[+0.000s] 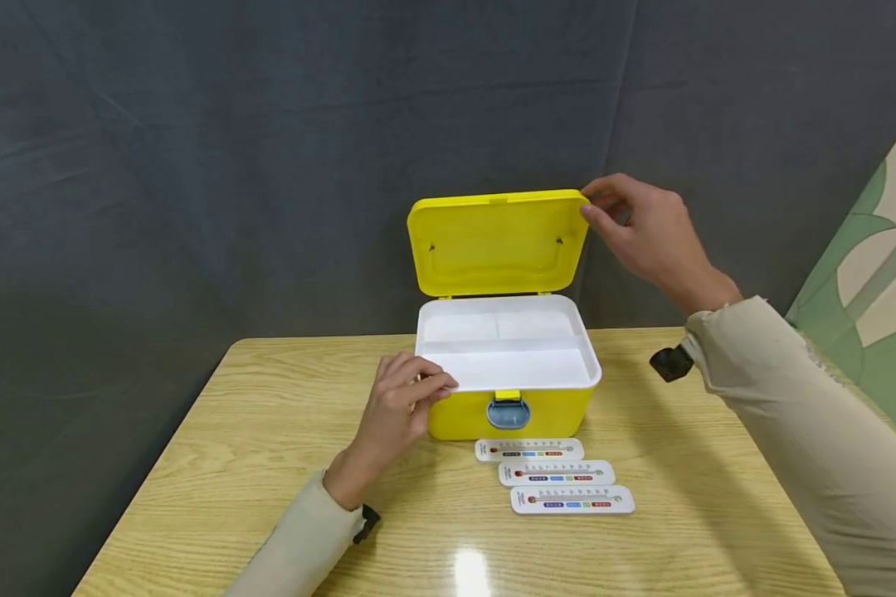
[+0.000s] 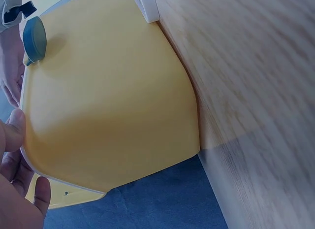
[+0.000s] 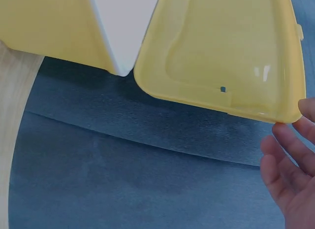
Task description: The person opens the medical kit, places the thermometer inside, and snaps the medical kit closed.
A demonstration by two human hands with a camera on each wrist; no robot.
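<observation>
A yellow storage box (image 1: 560, 410) stands near the table's back edge with its lid (image 1: 496, 245) raised. Inside its top sits a white divided tray (image 1: 508, 369) with nothing in its compartments. My right hand (image 1: 653, 236) pinches the lid's upper right corner between thumb and fingers; the right wrist view shows this lid corner (image 3: 290, 108) close up. At the box's front left corner, my left hand (image 1: 399, 402) holds the rim, with the thumb (image 2: 17, 125) against the front side. A grey-blue latch (image 1: 508, 414) hangs on the front wall.
Three white strip thermometers (image 1: 530, 450) lie in a staggered row on the wooden table (image 1: 284, 448), just in front of the box. A dark curtain (image 1: 269, 166) hangs behind the table. At the far right is a green and beige patterned surface (image 1: 874, 290).
</observation>
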